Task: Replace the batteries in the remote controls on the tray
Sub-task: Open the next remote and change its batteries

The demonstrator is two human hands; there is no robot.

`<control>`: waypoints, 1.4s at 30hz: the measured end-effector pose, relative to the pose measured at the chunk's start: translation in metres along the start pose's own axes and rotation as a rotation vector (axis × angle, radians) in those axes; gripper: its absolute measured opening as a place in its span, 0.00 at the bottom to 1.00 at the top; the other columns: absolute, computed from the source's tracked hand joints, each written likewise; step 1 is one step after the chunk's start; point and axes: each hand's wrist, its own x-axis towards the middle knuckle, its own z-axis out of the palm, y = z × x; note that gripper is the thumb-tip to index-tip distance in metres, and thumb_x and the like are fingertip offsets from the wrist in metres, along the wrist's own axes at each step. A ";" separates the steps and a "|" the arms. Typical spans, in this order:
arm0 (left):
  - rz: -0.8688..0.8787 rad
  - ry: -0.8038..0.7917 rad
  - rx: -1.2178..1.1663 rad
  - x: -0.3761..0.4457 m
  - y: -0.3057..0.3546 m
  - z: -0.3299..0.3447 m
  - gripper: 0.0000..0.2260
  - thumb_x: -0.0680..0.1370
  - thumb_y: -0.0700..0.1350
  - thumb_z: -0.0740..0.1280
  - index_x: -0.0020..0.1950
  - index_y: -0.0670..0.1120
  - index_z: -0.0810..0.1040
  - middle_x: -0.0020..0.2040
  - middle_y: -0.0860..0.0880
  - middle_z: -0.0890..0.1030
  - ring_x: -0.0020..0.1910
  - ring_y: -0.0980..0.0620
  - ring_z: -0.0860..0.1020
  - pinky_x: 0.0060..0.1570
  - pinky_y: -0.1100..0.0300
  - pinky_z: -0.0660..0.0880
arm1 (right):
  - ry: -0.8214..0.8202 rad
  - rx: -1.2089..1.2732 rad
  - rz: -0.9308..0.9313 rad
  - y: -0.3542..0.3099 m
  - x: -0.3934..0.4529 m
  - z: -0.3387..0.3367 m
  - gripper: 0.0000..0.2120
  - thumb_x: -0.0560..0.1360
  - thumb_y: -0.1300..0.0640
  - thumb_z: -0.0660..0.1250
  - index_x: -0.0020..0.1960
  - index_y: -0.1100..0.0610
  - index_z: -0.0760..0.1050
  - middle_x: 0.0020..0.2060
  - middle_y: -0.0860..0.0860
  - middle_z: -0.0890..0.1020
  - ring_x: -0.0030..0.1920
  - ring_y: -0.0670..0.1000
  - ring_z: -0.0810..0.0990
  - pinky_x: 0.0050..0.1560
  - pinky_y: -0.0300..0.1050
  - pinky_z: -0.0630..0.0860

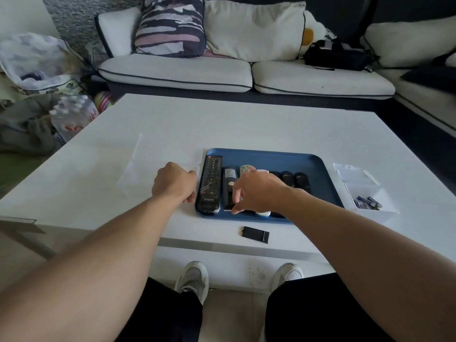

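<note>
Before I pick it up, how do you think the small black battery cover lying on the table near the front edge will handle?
The black battery cover looks thin and flat, so probably very light and stiff. Lying flat on the glossy white table, it may slide rather than lift. Its flatness makes rolling unlikely.
</note>
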 end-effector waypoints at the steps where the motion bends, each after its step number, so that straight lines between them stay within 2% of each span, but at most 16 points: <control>1: 0.002 0.004 0.020 -0.001 0.000 0.000 0.15 0.75 0.44 0.61 0.35 0.39 0.82 0.26 0.47 0.82 0.30 0.46 0.83 0.44 0.53 0.83 | -0.026 0.010 -0.012 0.000 0.000 0.002 0.12 0.70 0.39 0.75 0.45 0.45 0.83 0.44 0.43 0.81 0.47 0.47 0.75 0.43 0.45 0.73; 5: -0.007 0.003 0.062 -0.001 -0.003 -0.003 0.13 0.74 0.43 0.61 0.38 0.39 0.82 0.25 0.48 0.82 0.30 0.47 0.82 0.44 0.55 0.82 | -0.078 0.030 -0.042 -0.003 -0.002 0.006 0.10 0.72 0.41 0.74 0.46 0.47 0.85 0.41 0.39 0.79 0.46 0.47 0.79 0.41 0.43 0.75; 9: 0.004 0.036 0.075 -0.002 -0.001 -0.001 0.13 0.73 0.45 0.62 0.35 0.40 0.82 0.26 0.48 0.82 0.33 0.45 0.82 0.43 0.55 0.82 | -0.107 0.064 -0.038 -0.004 -0.002 0.006 0.07 0.73 0.44 0.73 0.45 0.46 0.85 0.44 0.41 0.81 0.49 0.49 0.81 0.51 0.51 0.80; 12: 0.077 0.133 0.086 -0.002 0.008 0.006 0.15 0.74 0.49 0.63 0.34 0.41 0.79 0.29 0.47 0.82 0.33 0.43 0.80 0.36 0.58 0.77 | -0.104 0.130 -0.002 0.003 -0.004 -0.002 0.05 0.75 0.45 0.72 0.46 0.45 0.85 0.46 0.42 0.82 0.50 0.49 0.80 0.54 0.51 0.79; 15: 0.188 0.170 0.067 -0.007 0.024 0.021 0.18 0.77 0.51 0.65 0.31 0.41 0.74 0.31 0.47 0.79 0.32 0.42 0.77 0.32 0.58 0.70 | -0.024 0.170 0.087 0.023 -0.011 -0.010 0.04 0.74 0.44 0.72 0.46 0.42 0.83 0.47 0.42 0.82 0.50 0.48 0.81 0.53 0.51 0.80; 18: 0.276 0.150 0.033 -0.013 0.039 0.035 0.19 0.79 0.52 0.66 0.33 0.41 0.77 0.31 0.48 0.78 0.34 0.43 0.76 0.33 0.57 0.70 | 0.057 0.207 0.170 0.043 -0.018 -0.014 0.03 0.75 0.44 0.71 0.45 0.41 0.83 0.45 0.38 0.82 0.49 0.46 0.81 0.52 0.50 0.80; 23: 0.474 -0.012 -0.039 -0.025 0.074 0.077 0.19 0.79 0.54 0.68 0.32 0.43 0.78 0.28 0.51 0.79 0.30 0.50 0.79 0.36 0.53 0.79 | 0.302 0.259 0.472 0.110 -0.052 -0.022 0.10 0.75 0.55 0.66 0.44 0.45 0.85 0.45 0.43 0.85 0.47 0.50 0.82 0.50 0.48 0.81; 26: 0.545 -0.120 -0.063 -0.036 0.095 0.098 0.18 0.79 0.54 0.67 0.33 0.46 0.81 0.25 0.54 0.80 0.27 0.56 0.80 0.37 0.56 0.79 | 0.402 0.203 0.683 0.155 -0.080 -0.028 0.12 0.74 0.62 0.66 0.42 0.47 0.84 0.47 0.50 0.85 0.48 0.54 0.81 0.49 0.47 0.81; 29: 0.613 -0.209 -0.057 -0.051 0.115 0.117 0.19 0.80 0.54 0.67 0.32 0.46 0.80 0.24 0.54 0.80 0.23 0.57 0.79 0.37 0.59 0.79 | 0.297 0.061 0.836 0.197 -0.103 -0.023 0.11 0.74 0.64 0.67 0.51 0.55 0.85 0.52 0.54 0.84 0.55 0.58 0.81 0.55 0.47 0.79; 31: 0.645 -0.259 -0.056 -0.059 0.126 0.128 0.19 0.80 0.54 0.67 0.32 0.47 0.79 0.25 0.53 0.81 0.23 0.56 0.80 0.36 0.59 0.79 | 0.215 -0.042 0.876 0.217 -0.114 -0.010 0.10 0.73 0.61 0.68 0.52 0.55 0.85 0.51 0.52 0.84 0.53 0.56 0.82 0.53 0.45 0.80; 35: 0.694 -0.325 -0.083 -0.070 0.142 0.145 0.18 0.80 0.53 0.67 0.33 0.47 0.80 0.26 0.53 0.81 0.24 0.56 0.80 0.39 0.54 0.81 | 0.136 -0.045 0.839 0.228 -0.121 0.009 0.03 0.74 0.56 0.73 0.42 0.55 0.81 0.41 0.52 0.81 0.45 0.56 0.79 0.39 0.41 0.76; 36: 0.694 -0.339 -0.098 -0.071 0.145 0.148 0.18 0.80 0.53 0.67 0.33 0.47 0.80 0.26 0.53 0.81 0.24 0.56 0.80 0.40 0.53 0.82 | 0.148 -0.033 0.823 0.227 -0.120 0.011 0.05 0.74 0.56 0.73 0.46 0.58 0.83 0.40 0.53 0.81 0.45 0.56 0.80 0.37 0.42 0.75; 37: 0.693 -0.348 -0.107 -0.073 0.148 0.154 0.18 0.80 0.53 0.67 0.33 0.47 0.80 0.26 0.53 0.81 0.25 0.56 0.80 0.41 0.53 0.82 | 0.158 0.002 0.823 0.227 -0.120 0.011 0.02 0.73 0.55 0.74 0.46 0.52 0.85 0.41 0.54 0.83 0.46 0.56 0.80 0.38 0.42 0.74; 38: 0.693 -0.349 -0.107 -0.073 0.149 0.157 0.18 0.80 0.53 0.67 0.33 0.47 0.80 0.26 0.53 0.81 0.25 0.56 0.80 0.41 0.53 0.82 | 0.173 0.035 0.808 0.227 -0.118 0.013 0.02 0.73 0.54 0.75 0.43 0.52 0.85 0.40 0.53 0.83 0.46 0.55 0.80 0.38 0.42 0.73; 40: 0.692 -0.347 -0.099 -0.073 0.152 0.164 0.18 0.80 0.53 0.66 0.33 0.47 0.80 0.26 0.53 0.81 0.25 0.57 0.80 0.41 0.54 0.81 | 0.141 0.077 0.778 0.230 -0.113 0.016 0.11 0.72 0.53 0.76 0.33 0.49 0.79 0.33 0.49 0.79 0.43 0.53 0.79 0.35 0.40 0.69; 42: 0.685 -0.348 -0.088 -0.071 0.154 0.170 0.18 0.80 0.53 0.66 0.33 0.47 0.79 0.26 0.53 0.81 0.25 0.57 0.80 0.42 0.54 0.81 | 0.080 0.078 0.789 0.234 -0.106 0.019 0.14 0.72 0.53 0.75 0.31 0.50 0.75 0.30 0.48 0.75 0.41 0.53 0.77 0.33 0.40 0.67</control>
